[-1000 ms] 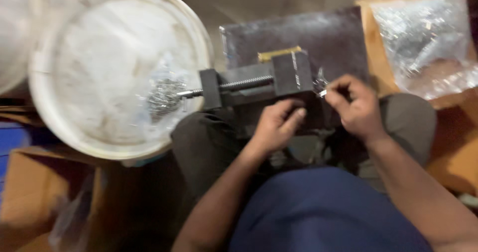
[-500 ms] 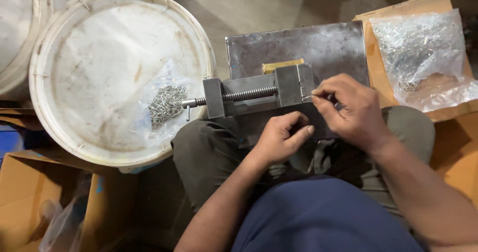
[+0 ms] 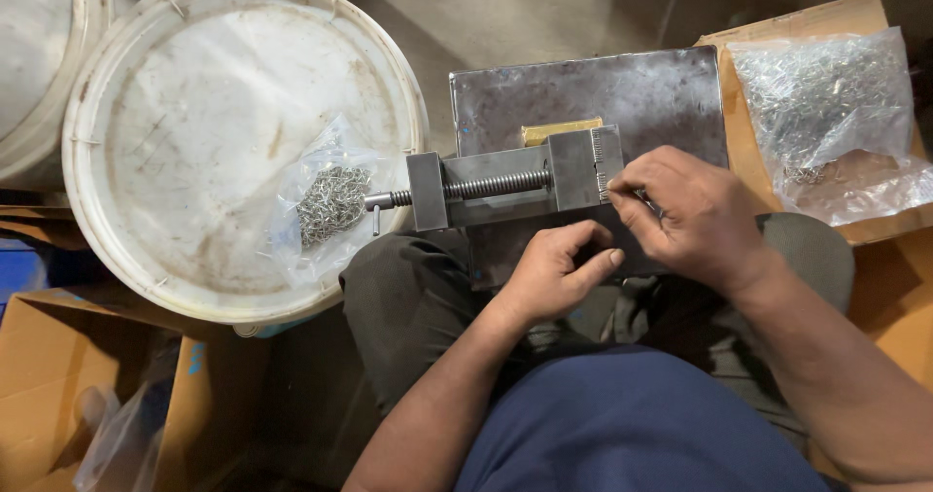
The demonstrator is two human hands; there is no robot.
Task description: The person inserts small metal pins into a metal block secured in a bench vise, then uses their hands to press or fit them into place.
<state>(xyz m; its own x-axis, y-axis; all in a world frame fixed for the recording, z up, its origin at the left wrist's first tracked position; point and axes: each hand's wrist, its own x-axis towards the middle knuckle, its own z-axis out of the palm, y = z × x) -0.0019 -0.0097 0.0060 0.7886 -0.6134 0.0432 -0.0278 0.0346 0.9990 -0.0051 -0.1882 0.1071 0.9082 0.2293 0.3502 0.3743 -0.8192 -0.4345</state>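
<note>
White bucket lid (image 3: 194, 123), round and scuffed, serving as a side stand at the seated person's left knee; on its near right edge a clear bag of small wire rings (image 3: 330, 200), open, within easy reach. Steel plate (image 3: 593, 88), dull and rectangular, lying across the lap as a work base, with a thin yellowish strip at its middle. Cardboard box (image 3: 855, 16) beyond the plate's right edge, carrying a larger clear bag of metal bits (image 3: 826, 93), apparently the bulk stock. Small machine vise (image 3: 515, 186), set along the plate's near edge, screw and handle pointing left toward the lid, so the toothed jaw face meets the working hand. Right hand (image 3: 695, 215), fingers pinched together on something tiny at that jaw face; the piece itself is too small to make out. Left hand (image 3: 559, 273), loosely curled just below the vise body, holding nothing visible, seemingly steadying it.
</note>
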